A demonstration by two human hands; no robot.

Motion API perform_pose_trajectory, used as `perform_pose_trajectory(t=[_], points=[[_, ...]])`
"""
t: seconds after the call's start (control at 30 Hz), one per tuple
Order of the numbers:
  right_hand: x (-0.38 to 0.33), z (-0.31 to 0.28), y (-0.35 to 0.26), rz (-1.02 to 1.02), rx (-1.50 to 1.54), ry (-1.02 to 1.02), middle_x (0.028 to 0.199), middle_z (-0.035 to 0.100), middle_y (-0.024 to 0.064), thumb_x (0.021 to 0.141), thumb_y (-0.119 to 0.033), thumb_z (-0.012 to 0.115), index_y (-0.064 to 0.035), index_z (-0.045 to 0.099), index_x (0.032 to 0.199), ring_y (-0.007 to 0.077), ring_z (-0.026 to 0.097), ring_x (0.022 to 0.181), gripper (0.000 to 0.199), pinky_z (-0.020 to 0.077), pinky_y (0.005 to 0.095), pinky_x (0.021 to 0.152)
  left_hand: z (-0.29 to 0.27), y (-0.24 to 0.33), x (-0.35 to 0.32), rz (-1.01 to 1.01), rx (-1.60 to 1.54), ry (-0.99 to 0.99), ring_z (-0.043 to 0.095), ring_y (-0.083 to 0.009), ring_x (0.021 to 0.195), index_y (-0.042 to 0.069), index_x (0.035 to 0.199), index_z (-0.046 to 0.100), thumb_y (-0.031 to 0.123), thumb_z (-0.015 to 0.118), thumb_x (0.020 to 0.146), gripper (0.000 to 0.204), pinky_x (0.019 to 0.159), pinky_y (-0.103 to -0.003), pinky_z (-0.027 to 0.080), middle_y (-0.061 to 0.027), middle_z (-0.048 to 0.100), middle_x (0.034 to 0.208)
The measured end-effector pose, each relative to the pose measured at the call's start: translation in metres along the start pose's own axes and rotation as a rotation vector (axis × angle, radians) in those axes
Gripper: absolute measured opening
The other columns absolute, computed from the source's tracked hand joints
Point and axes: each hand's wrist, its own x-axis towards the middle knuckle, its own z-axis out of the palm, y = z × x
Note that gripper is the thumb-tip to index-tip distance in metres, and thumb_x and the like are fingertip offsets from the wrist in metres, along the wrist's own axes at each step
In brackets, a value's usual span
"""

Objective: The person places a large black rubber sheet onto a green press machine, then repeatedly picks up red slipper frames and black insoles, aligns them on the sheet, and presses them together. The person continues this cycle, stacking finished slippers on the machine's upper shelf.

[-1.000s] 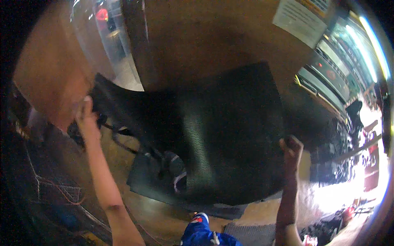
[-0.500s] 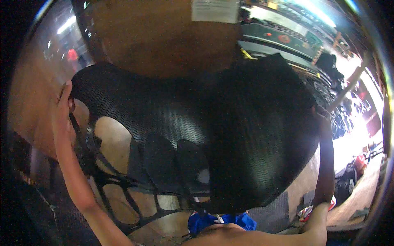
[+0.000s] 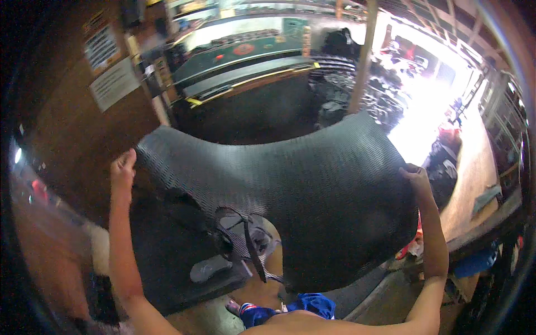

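A large black rubber sheet [image 3: 335, 195] with a fine wavy texture spans the space between my hands, sagging along its far edge. My left hand [image 3: 123, 170] pinches its left corner with closed fingers. At the right edge my right hand [image 3: 416, 174] grips the sheet, thumb near the top. Rounded cut-outs and thin strips [image 3: 251, 245] run along the sheet's near left part. Below them lies a grey sole-shaped piece [image 3: 211, 269] on a dark surface [image 3: 167, 262].
A brown wooden panel [image 3: 61, 95] with paper sheets [image 3: 114, 84] stands at the left. Beyond the sheet is a long green machine or bench [image 3: 234, 56]. A wooden post [image 3: 364, 61] rises in front of dark piled pieces. At the right runs a wooden plank [image 3: 474, 162].
My view has swung right, so the wooden panel now sits at the left. The sheet has come lower in view, and fewer cut-outs show. Both hands still hold it.
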Motion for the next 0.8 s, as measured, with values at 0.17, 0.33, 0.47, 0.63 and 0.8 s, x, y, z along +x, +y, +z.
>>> perform_pose_trajectory(t=[0.17, 0.33, 0.47, 0.63, 0.8], points=[[0.027, -0.114, 0.031, 0.064, -0.007, 0.102, 0.1, 0.076, 0.0088, 0.09, -0.006, 0.075, 0.0069, 0.072, 0.113, 0.014, 0.07, 0.085, 0.026, 0.0547, 0.0293, 0.079, 0.152, -0.003, -0.035, 0.03, -0.028, -0.217, 0.03, -0.0027, 0.054, 0.0, 0.106, 0.074, 0.035, 0.065, 0.102, 0.036, 0.049, -0.026, 0.024, 0.0101, 0.041, 0.066], [0.071, -0.174, 0.056, 0.07, -0.138, 0.2, 0.101, 0.076, 0.0101, 0.089, -0.005, 0.075, 0.0108, 0.069, 0.12, 0.0148, 0.07, 0.085, 0.035, 0.0554, 0.0281, 0.081, 0.286, -0.015, -0.015, 0.072, -0.122, -0.395, 0.027, -0.0026, 0.056, 0.01, 0.07, 0.052, 0.031, 0.061, 0.103, 0.041, 0.051, -0.029, 0.017, 0.0097, 0.035, 0.066], [0.141, -0.19, 0.079, 0.059, -0.166, 0.224, 0.097, 0.077, 0.0093, 0.087, -0.008, 0.078, 0.0102, 0.071, 0.115, 0.0154, 0.07, 0.08, 0.034, 0.0557, 0.0287, 0.077, 0.359, -0.032, -0.003, -0.008, -0.145, -0.48, 0.027, -0.0025, 0.057, 0.015, 0.068, 0.044, 0.031, 0.059, 0.104, 0.043, 0.051, -0.029, 0.018, 0.0103, 0.032, 0.065], [0.256, -0.18, 0.099, 0.091, -0.201, 0.209, 0.093, 0.077, 0.0081, 0.086, -0.009, 0.079, 0.008, 0.075, 0.109, 0.0153, 0.069, 0.077, 0.029, 0.0557, 0.03, 0.073, 0.437, -0.068, 0.03, -0.086, -0.148, -0.412, 0.026, -0.0019, 0.055, 0.015, 0.068, 0.046, 0.03, 0.058, 0.105, 0.041, 0.051, -0.028, 0.018, 0.0106, 0.032, 0.064], [0.416, -0.115, 0.114, -0.218, -0.295, 0.163, 0.102, 0.076, 0.0094, 0.086, -0.009, 0.078, 0.0077, 0.073, 0.116, 0.0195, 0.069, 0.087, 0.035, 0.055, 0.0327, 0.084, 0.485, -0.128, 0.095, -0.112, -0.156, -0.301, 0.031, -0.0021, 0.054, 0.013, 0.068, 0.05, 0.029, 0.059, 0.105, 0.041, 0.05, -0.028, 0.02, 0.0099, 0.036, 0.063]])
